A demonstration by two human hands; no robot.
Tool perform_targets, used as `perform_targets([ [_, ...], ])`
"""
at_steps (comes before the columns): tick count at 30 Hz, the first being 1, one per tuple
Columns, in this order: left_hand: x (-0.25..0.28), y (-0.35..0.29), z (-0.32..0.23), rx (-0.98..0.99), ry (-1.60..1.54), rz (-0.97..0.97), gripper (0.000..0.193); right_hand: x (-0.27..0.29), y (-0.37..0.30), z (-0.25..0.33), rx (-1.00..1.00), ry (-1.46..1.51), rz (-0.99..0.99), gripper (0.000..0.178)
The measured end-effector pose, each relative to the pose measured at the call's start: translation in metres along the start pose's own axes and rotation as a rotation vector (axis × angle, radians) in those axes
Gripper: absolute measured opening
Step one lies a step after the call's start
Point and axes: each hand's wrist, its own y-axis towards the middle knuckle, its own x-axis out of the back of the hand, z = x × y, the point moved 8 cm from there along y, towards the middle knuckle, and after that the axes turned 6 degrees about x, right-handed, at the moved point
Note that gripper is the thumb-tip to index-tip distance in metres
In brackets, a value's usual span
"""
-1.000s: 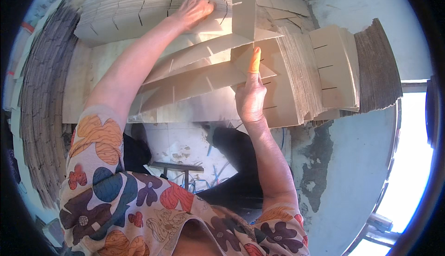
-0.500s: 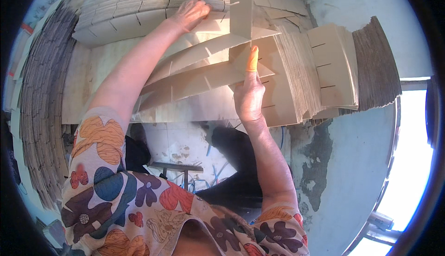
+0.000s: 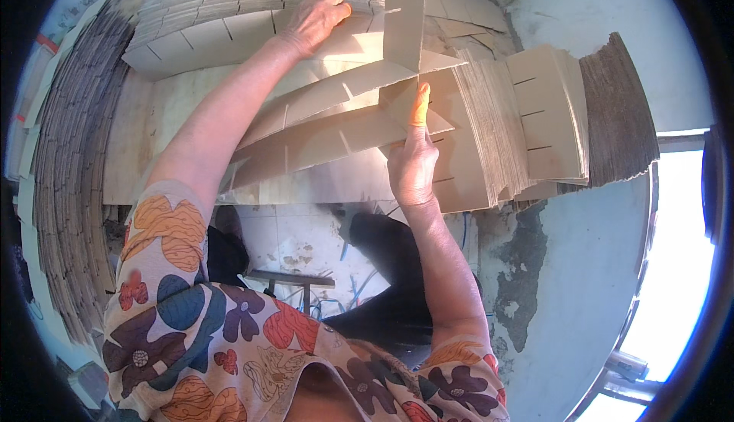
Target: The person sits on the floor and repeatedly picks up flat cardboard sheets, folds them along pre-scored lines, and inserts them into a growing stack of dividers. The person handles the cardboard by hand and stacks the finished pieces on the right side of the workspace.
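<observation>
My right hand (image 3: pixel 411 166) grips a joined piece of slotted cardboard strips, its thumb in an orange finger cover. Two long strips run leftward from it, a farther strip (image 3: pixel 321 95) and a nearer strip (image 3: pixel 313 147), both crossed near their right ends by an upright strip (image 3: pixel 404 21). My left hand (image 3: pixel 317 21) is at the far side, by the front face of a row of stacked cardboard strips (image 3: pixel 229 36). Its fingers are curled, one with an orange cover; whatever they pinch is hidden.
Slotted cardboard pieces (image 3: pixel 493 128) stand packed at the right, with a darker stack (image 3: pixel 621 112) beyond them. A tall cardboard pile (image 3: pixel 73 170) lines the left. Bare wooden tabletop (image 3: pixel 172 143) shows under my left forearm. A stained wall (image 3: pixel 566 269) stands at the right.
My left hand has shifted slightly up along the far row, its fingers a little more raised. The right hand keeps its grip on the crossed strips, nearly still.
</observation>
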Motion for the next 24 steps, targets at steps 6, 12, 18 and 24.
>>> perform_targets([
  [6, -0.007, 0.002, 0.001, 0.184, 0.071, 0.256, 0.003, -0.003, -0.001, -0.004, -0.016, 0.017, 0.060, 0.093],
  [12, -0.018, -0.009, 0.008, 0.482, -0.277, 0.582, 0.011, -0.001, -0.004, 0.000, 0.010, 0.028, 0.050, 0.091],
  [18, -0.019, -0.010, 0.007, 0.372, -0.135, 0.507, 0.013, 0.000, -0.011, 0.004, 0.001, 0.067, 0.060, 0.091],
  [24, -0.007, -0.001, -0.010, 0.206, 0.009, 0.454, 0.011, 0.004, -0.016, 0.010, 0.088, 0.085, 0.065, 0.091],
])
